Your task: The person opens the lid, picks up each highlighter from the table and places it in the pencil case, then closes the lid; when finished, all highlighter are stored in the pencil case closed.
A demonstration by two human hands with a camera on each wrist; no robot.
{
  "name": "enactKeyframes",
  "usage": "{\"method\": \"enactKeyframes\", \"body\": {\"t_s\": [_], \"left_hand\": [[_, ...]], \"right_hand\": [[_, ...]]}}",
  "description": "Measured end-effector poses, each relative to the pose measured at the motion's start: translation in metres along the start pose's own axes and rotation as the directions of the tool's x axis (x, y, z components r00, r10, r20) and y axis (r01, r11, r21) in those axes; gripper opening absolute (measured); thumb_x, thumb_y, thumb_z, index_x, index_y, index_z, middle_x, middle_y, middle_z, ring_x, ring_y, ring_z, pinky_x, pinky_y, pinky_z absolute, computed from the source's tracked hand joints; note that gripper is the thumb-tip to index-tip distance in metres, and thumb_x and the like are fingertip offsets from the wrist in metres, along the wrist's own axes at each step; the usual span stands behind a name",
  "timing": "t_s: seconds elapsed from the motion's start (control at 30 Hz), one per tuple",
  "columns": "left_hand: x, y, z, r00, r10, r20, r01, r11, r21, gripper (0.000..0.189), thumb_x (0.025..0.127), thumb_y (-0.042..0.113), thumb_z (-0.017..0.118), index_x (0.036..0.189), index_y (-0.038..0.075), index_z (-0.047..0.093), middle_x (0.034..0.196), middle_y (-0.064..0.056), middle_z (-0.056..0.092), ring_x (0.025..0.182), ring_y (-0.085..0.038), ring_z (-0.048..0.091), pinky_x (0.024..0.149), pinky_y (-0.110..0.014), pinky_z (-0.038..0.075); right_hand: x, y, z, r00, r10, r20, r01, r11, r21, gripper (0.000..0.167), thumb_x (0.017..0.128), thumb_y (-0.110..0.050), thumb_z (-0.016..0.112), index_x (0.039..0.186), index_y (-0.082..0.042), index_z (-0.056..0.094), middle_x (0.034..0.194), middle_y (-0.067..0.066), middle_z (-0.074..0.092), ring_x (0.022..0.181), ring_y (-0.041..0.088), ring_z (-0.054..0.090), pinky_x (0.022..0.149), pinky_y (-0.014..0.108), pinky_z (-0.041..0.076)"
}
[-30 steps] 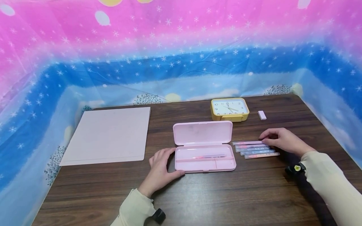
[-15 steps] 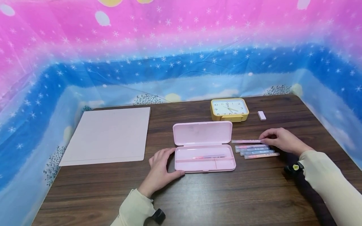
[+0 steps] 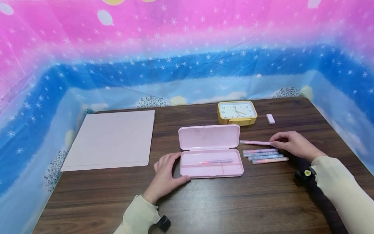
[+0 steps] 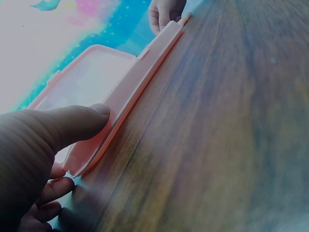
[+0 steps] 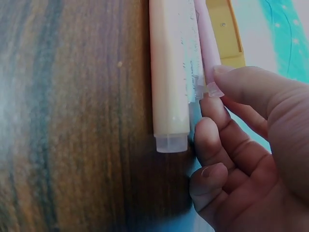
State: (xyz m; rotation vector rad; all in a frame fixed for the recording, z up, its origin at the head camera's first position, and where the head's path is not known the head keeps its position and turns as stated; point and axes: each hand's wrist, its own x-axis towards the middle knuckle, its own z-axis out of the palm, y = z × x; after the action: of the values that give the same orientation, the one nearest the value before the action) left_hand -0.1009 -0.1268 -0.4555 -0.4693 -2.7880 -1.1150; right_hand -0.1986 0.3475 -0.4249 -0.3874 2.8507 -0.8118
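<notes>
An open pink pencil case [image 3: 201, 170] lies in the middle of the table, lid tipped back, with one pen [image 3: 217, 161] in its long compartment. My left hand [image 3: 167, 172] grips the case's left end, and the left wrist view shows the thumb [image 4: 84, 123] on its front wall. Right of the case, my right hand [image 3: 296, 144] pinches the end of a pink pen [image 3: 255, 142] between thumb and fingers. Several other pens [image 3: 266, 156] lie side by side just in front of it. Up close in the right wrist view is a peach pen [image 5: 170, 72] with a clear end.
Behind the case stands a yellow clock [image 3: 237, 113], with a small white-and-pink eraser [image 3: 270, 119] to its right. A flat pale pink board or folder [image 3: 111, 141] lies on the left of the dark wooden table [image 3: 210, 208]. A patterned cloth [image 3: 187, 71] surrounds the back and sides.
My right hand has drawn the pink pen away from the row of pens, first slightly left, then toward the back. The left hand and the pencil case stay in place.
</notes>
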Motion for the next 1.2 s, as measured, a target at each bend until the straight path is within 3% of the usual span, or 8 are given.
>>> {"method": "enactKeyframes", "body": {"t_s": [0.27, 0.5, 0.8, 1.1, 1.2], "left_hand": [[0.000, 0.001, -0.001, 1.000, -0.010, 0.007, 0.010, 1.000, -0.001, 0.081, 0.074, 0.043, 0.083, 0.141, 0.012, 0.049, 0.135, -0.010, 0.054, 0.131, -0.033, 0.039, 0.099, -0.052, 0.021], [0.000, 0.002, -0.001, 1.000, -0.008, 0.002, 0.008, 1.000, -0.007, 0.081, 0.073, 0.041, 0.084, 0.141, 0.011, 0.050, 0.135, -0.010, 0.054, 0.132, -0.034, 0.039, 0.099, -0.052, 0.021], [0.001, 0.002, -0.001, 1.000, -0.024, 0.004, 0.024, 1.000, 0.000, 0.082, 0.072, 0.040, 0.084, 0.141, 0.012, 0.050, 0.136, -0.010, 0.054, 0.133, -0.034, 0.038, 0.100, -0.052, 0.021], [0.000, 0.001, -0.002, 0.999, -0.030, 0.012, 0.030, 1.000, -0.002, 0.082, 0.073, 0.042, 0.084, 0.141, 0.012, 0.049, 0.136, -0.009, 0.054, 0.133, -0.033, 0.038, 0.100, -0.051, 0.021], [0.000, 0.001, -0.002, 1.000, -0.024, 0.010, 0.024, 1.000, -0.007, 0.082, 0.073, 0.042, 0.084, 0.141, 0.012, 0.049, 0.136, -0.009, 0.054, 0.133, -0.033, 0.038, 0.100, -0.052, 0.021]], "right_hand": [[-0.006, -0.007, -0.008, 1.000, 0.005, -0.027, -0.003, 0.997, 0.071, 0.022, 0.094, -0.035, 0.066, 0.102, -0.016, 0.073, 0.094, 0.006, 0.070, 0.075, 0.015, 0.055, 0.066, 0.026, 0.045], [-0.018, -0.022, -0.022, 0.992, 0.091, -0.087, -0.077, 0.985, 0.154, 0.032, 0.093, -0.043, 0.065, 0.108, -0.016, 0.071, 0.099, 0.010, 0.068, 0.079, 0.019, 0.052, 0.064, 0.027, 0.044], [-0.024, -0.059, -0.034, 0.988, -0.020, -0.155, 0.040, 0.991, 0.124, 0.018, 0.094, -0.033, 0.067, 0.106, -0.020, 0.070, 0.093, 0.008, 0.069, 0.073, 0.019, 0.056, 0.063, 0.026, 0.045], [-0.019, -0.109, -0.024, 0.977, -0.175, -0.123, 0.187, 0.978, 0.094, 0.009, 0.095, -0.027, 0.066, 0.100, -0.022, 0.070, 0.092, 0.004, 0.069, 0.072, 0.014, 0.057, 0.062, 0.025, 0.048], [-0.016, -0.120, -0.018, 0.977, -0.189, -0.098, 0.200, 0.973, 0.112, 0.008, 0.095, -0.028, 0.066, 0.099, -0.023, 0.070, 0.092, 0.003, 0.069, 0.073, 0.014, 0.058, 0.064, 0.025, 0.048]]}}
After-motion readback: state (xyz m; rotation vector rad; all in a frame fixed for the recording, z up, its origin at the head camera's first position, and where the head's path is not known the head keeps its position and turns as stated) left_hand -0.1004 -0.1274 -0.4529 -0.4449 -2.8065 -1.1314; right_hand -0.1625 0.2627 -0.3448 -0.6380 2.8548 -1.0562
